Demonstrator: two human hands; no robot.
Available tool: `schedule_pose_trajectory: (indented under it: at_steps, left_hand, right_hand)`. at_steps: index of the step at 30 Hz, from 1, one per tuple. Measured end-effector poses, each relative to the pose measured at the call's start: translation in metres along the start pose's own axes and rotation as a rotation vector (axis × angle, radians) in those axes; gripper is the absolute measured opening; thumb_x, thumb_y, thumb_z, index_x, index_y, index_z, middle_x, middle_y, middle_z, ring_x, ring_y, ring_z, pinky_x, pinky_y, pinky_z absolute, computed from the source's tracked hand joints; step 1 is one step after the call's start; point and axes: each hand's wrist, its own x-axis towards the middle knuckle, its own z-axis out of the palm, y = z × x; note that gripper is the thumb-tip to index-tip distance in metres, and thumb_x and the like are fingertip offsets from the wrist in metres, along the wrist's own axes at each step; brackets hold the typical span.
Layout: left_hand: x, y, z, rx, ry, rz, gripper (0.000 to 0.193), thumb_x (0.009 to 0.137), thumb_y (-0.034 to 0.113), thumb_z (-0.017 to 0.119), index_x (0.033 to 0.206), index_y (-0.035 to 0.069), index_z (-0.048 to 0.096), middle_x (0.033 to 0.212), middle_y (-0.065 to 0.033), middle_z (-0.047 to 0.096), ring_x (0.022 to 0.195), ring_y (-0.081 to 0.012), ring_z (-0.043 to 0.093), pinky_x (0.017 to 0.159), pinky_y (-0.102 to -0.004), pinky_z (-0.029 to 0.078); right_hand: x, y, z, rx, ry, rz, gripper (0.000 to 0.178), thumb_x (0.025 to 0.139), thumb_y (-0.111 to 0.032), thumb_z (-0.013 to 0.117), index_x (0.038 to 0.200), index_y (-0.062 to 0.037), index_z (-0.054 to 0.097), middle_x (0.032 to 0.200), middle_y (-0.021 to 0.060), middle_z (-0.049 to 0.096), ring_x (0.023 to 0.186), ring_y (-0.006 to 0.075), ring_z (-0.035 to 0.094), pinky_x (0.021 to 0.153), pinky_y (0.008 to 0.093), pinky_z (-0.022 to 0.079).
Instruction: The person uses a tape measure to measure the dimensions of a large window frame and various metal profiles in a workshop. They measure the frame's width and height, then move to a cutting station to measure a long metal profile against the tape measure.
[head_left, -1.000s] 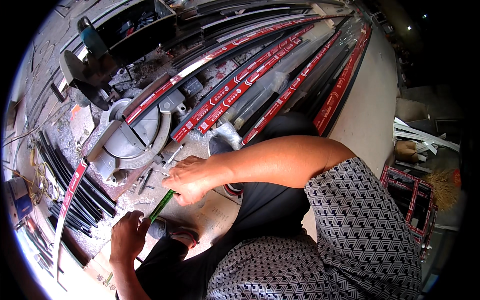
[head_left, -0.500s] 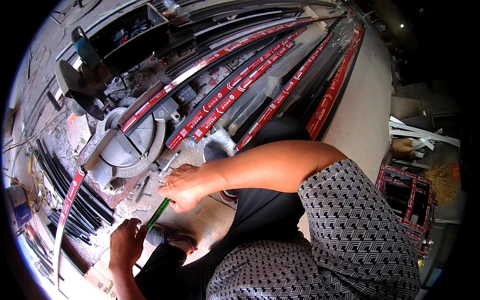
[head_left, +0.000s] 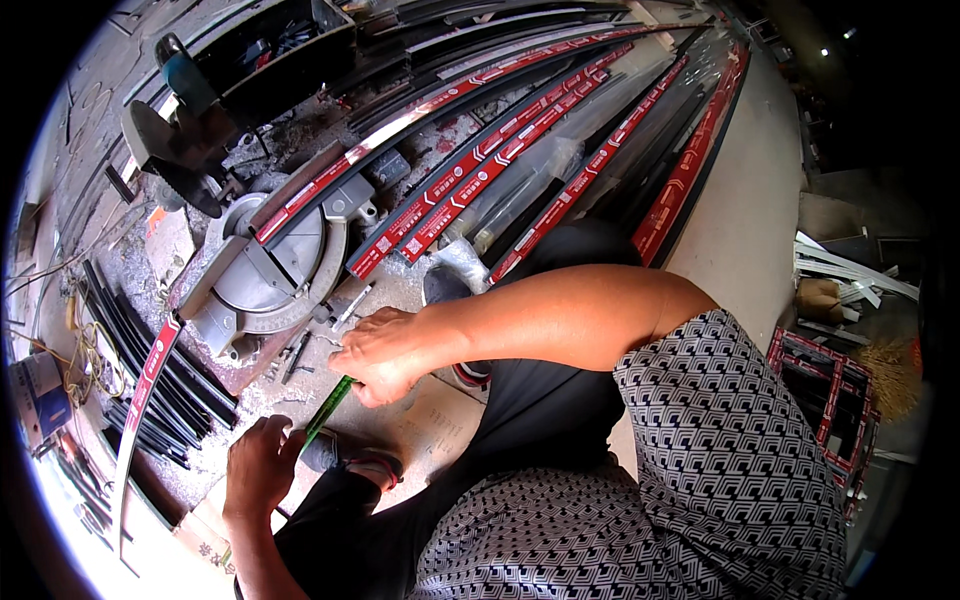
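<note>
We see a dark open box (head_left: 285, 60) in the upper left of the frame. It holds dark bits of stuff, but they are too small and dim for us to tell what they are. At the far left edge sits a small blue carton (head_left: 45, 400), and we cannot see inside it.

Our right hand (head_left: 385, 352) is near the middle of the frame, a bit to the left. Its fingers are curled tight around the top end of a thin green stick (head_left: 328, 408). The stick is long, skinny and bright green. It slants down and to the left from the right hand toward our left hand (head_left: 258, 468). The left hand is in the lower left part of the frame. Its fingers bend down near the low end of the stick, and they look like they touch it, but we cannot tell if they grip it.

Just above the right hand is a round grey saw table (head_left: 270, 275) with a saw blade cover (head_left: 165, 150) over it. A long strip with red wrap lies across the saw table. Many more long red and black strips (head_left: 560, 120) run from the middle to the upper right. A pile of black bars (head_left: 150, 380) lies at the left, beside a curved red strip (head_left: 145, 385).
</note>
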Motion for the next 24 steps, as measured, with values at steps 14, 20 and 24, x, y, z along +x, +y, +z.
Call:
schedule_pose_trajectory:
  at_steps: [14,20,24]
  left_hand:
    - [0.0006,0.0052,-0.0018,-0.013,-0.05,-0.096,0.024,0.092,0.023,0.068,0.107,0.005,0.067,0.097,-0.0175,0.068,0.093,-0.0391,0.066,0.079,-0.048,0.05]
    - [0.0009,0.0061,-0.0026,-0.002,-0.08,-0.115,0.025,0.094,0.025,0.066,0.109,0.006,0.067,0.1,-0.0166,0.068,0.096,-0.0376,0.066,0.082,-0.047,0.05]
    - [0.001,0.0092,-0.0048,0.008,-0.104,-0.14,0.026,0.095,0.027,0.065,0.11,0.006,0.067,0.102,-0.0163,0.068,0.097,-0.0371,0.065,0.083,-0.047,0.05]
  right_hand:
    - [-0.0005,0.0017,0.0006,0.005,-0.02,0.005,0.04,0.087,-0.033,0.059,0.111,-0.0011,0.061,0.107,0.0263,0.065,0.099,0.0444,0.067,0.085,0.0553,0.053]
    - [-0.0024,-0.0004,-0.0023,-0.018,-0.028,-0.002,0.042,0.088,-0.033,0.058,0.115,-0.0005,0.06,0.107,0.0271,0.065,0.099,0.045,0.066,0.085,0.0552,0.053]
    - [-0.0031,-0.0028,-0.0051,-0.019,-0.046,0.019,0.042,0.089,-0.032,0.057,0.116,-0.0002,0.059,0.108,0.0269,0.065,0.099,0.0449,0.066,0.085,0.0551,0.053]
